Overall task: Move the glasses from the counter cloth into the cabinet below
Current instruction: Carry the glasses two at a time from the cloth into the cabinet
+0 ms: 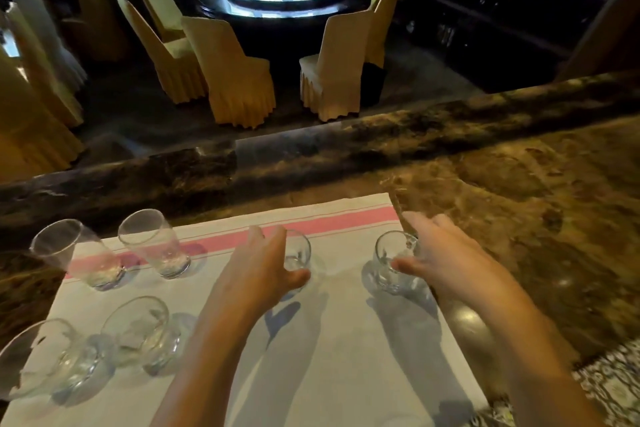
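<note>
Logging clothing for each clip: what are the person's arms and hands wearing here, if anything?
Nothing visible. The left hand and right hand are bare, with no gloves, rings, watch or bracelets showing, and both forearms are bare to the frame's lower edge. No sleeve comes into view. A patterned black-and-white fabric shows at lower right.
</note>
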Available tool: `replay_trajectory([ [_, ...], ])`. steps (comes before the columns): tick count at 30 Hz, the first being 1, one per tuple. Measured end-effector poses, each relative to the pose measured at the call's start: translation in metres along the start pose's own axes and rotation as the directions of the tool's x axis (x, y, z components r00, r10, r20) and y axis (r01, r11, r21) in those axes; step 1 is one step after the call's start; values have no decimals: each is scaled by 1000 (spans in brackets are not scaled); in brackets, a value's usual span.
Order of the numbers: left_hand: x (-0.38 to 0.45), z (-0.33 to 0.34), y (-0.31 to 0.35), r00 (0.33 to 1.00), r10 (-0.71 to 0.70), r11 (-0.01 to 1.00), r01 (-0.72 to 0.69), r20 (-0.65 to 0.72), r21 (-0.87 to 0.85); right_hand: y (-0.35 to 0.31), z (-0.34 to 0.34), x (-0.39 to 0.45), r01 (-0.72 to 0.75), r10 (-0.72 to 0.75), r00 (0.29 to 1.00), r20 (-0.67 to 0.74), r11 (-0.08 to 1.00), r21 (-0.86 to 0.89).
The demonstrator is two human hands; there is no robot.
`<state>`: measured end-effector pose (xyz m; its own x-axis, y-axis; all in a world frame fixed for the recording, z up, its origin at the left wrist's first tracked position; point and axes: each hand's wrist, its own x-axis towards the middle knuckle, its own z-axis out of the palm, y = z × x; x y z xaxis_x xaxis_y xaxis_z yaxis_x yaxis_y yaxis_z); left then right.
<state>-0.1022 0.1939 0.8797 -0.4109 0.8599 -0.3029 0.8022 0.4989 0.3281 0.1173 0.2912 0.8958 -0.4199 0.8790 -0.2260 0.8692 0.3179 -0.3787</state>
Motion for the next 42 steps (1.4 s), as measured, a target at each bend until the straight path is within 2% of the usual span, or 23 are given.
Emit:
replay_trajectory([
  [4, 7, 4, 5, 1000, -11, 1000, 11, -15, 1, 11, 18, 5, 7, -9, 999, 47, 999, 42],
  [10, 16, 15, 12, 999, -20, 1000, 21, -37, 11, 13, 33, 19, 66, -67, 995, 70, 998, 15],
  [19, 23, 25, 16, 995, 89, 995, -91, -45, -42, 6, 42, 34, 239, -230, 966, 115, 968, -70],
  [26, 21, 33, 20, 988, 153, 987, -154, -28, -48, -6, 48, 42, 312, -290, 942, 170, 942, -124],
  [34, 23, 31, 19, 999, 47, 999, -48, 14, 24, -9, 50, 45, 352, -333, 927, 176, 931, -96],
  [42, 29, 27, 20, 994, 64, 997, -69, 89, 44, -11, 53, 48, 377, -364, 916, 166, 925, -49],
])
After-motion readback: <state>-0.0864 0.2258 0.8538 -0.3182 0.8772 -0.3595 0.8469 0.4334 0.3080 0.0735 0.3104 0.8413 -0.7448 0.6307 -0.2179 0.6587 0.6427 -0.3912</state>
